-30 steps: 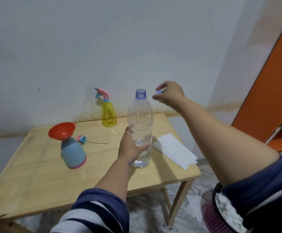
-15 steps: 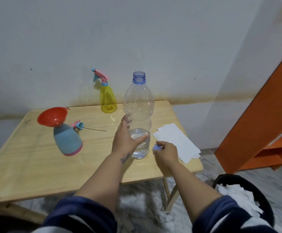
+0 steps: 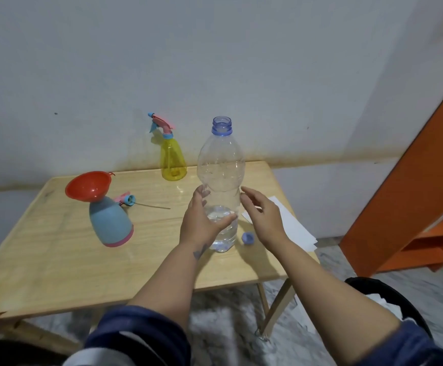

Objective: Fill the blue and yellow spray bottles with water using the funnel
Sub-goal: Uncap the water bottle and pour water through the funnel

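A clear plastic water bottle [image 3: 221, 167] stands uncapped in the middle of the wooden table [image 3: 56, 260], about a third full. My left hand [image 3: 201, 220] grips its lower body. My right hand [image 3: 264, 215] hovers beside the bottle's right side, fingers relaxed, holding nothing. The bottle's blue cap [image 3: 248, 238] lies on the table just right of the bottle's base. The blue spray bottle [image 3: 109, 223] stands at the left with a red funnel [image 3: 88, 186] in its neck. Its spray head [image 3: 128, 200] lies behind it. The yellow spray bottle [image 3: 173, 161] stands at the back with its sprayer on.
White paper sheets [image 3: 291, 223] lie at the table's right edge. A black bin [image 3: 389, 299] with crumpled paper sits on the floor at lower right. An orange shelf unit [image 3: 413, 194] stands at right. A wall runs behind the table.
My right hand brought the cap down from the bottle's mouth, set it on the table by the base, let go, and rose beside the bottle. My left hand kept its grip.
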The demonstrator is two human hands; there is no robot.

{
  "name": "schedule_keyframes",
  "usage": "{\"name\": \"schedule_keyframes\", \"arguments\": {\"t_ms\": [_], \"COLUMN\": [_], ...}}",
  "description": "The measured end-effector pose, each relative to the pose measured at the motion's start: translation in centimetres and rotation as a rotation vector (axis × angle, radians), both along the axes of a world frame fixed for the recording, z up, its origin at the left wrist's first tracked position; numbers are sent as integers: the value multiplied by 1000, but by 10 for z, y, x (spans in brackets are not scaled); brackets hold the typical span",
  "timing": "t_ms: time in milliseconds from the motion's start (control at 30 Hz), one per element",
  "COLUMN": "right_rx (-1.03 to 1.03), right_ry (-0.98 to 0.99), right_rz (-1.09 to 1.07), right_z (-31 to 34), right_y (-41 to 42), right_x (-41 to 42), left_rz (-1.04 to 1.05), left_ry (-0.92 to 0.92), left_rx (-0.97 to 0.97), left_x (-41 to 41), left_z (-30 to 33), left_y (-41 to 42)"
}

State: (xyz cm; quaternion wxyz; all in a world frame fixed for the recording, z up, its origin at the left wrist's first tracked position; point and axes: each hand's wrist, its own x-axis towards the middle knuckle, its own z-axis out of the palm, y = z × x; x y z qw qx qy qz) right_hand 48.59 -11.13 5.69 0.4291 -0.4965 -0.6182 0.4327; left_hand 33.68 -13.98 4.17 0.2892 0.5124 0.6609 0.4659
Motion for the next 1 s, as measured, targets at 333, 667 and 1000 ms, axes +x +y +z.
{"name": "schedule_keyframes", "arguments": {"t_ms": [333, 667, 1000], "right_rx": [-48, 165, 393], "right_ry": [0, -49, -307], "right_rz": [198, 133, 226], "right_z": [24, 14, 25], "right_y": [5, 24, 29], "right_x": [-35, -61, -99], "left_rz": [-45, 147, 718], "left_ry": [-60, 129, 196], "left_rx": [-65, -183, -195], "left_x": [-4, -66, -149], "left_z": [9, 0, -7], "left_y": [-4, -25, -74]}}
